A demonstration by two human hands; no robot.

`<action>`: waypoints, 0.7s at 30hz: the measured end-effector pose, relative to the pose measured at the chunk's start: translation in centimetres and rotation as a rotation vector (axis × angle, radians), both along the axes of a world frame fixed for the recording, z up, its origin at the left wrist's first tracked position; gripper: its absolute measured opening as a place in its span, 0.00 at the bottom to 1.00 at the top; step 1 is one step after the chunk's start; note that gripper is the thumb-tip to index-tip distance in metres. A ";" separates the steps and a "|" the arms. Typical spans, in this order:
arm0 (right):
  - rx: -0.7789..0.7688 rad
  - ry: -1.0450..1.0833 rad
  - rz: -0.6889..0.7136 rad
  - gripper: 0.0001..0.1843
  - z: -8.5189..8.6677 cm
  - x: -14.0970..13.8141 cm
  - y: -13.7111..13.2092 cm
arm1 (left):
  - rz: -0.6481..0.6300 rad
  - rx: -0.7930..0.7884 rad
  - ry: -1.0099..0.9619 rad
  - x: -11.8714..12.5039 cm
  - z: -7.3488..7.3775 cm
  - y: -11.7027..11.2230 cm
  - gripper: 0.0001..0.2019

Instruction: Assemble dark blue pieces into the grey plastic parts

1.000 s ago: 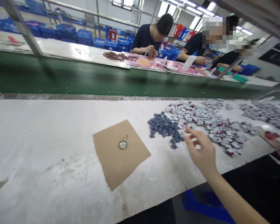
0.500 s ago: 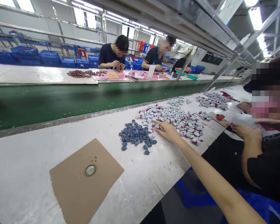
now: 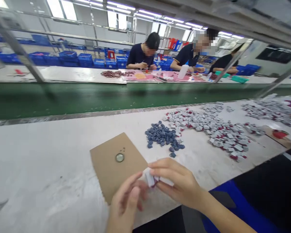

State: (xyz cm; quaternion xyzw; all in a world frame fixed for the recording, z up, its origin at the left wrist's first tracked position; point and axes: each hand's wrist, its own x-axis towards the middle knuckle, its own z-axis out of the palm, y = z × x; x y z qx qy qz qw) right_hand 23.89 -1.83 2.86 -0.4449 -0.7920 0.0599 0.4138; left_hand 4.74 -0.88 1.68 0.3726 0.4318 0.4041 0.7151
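My right hand (image 3: 178, 183) pinches a small white and red piece (image 3: 150, 178) above the near edge of the white table (image 3: 50, 161). My left hand (image 3: 126, 205) is raised close beside it, fingers loosely curled towards the piece and holding nothing that I can see. Just beyond my hands lies a brown cardboard sheet (image 3: 113, 171) with a small round metal cap (image 3: 119, 157) on it. A heap of dark blue pieces (image 3: 161, 137) sits right of the cardboard. A wide spread of white and red pieces (image 3: 215, 129) lies further right.
A green conveyor belt (image 3: 87, 97) runs across behind the table. Beyond it, three people sit working at a second table (image 3: 75, 74) with pink mats and a white bottle (image 3: 183, 71). Blue crates (image 3: 68, 58) line the back. More white pieces (image 3: 269, 110) lie far right.
My right hand has come back from the pile of white and red pieces to the near edge with one piece. My left hand has risen into view beside it. The camera turned left.
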 end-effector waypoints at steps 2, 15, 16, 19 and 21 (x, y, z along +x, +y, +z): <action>0.034 -0.008 0.108 0.15 0.1 -1.7 0.0 | -0.077 -0.152 -0.144 1.3 0.3 0.1 0.23; -0.357 -0.282 -0.229 0.28 -2.4 1.3 3.1 | 0.156 -0.454 -0.421 -2.4 -0.5 -1.1 0.22; -0.347 -0.318 -0.371 0.24 -3.1 2.2 3.6 | 0.146 -0.445 -0.391 -2.3 -0.8 -1.0 0.21; -0.362 -0.466 -0.517 0.23 -5.1 3.9 5.1 | 0.151 -0.384 -0.251 -1.5 -1.5 -1.4 0.23; -0.375 -0.502 -0.495 0.22 -5.9 4.0 5.8 | 0.175 -0.338 -0.152 -1.1 -1.7 -1.7 0.23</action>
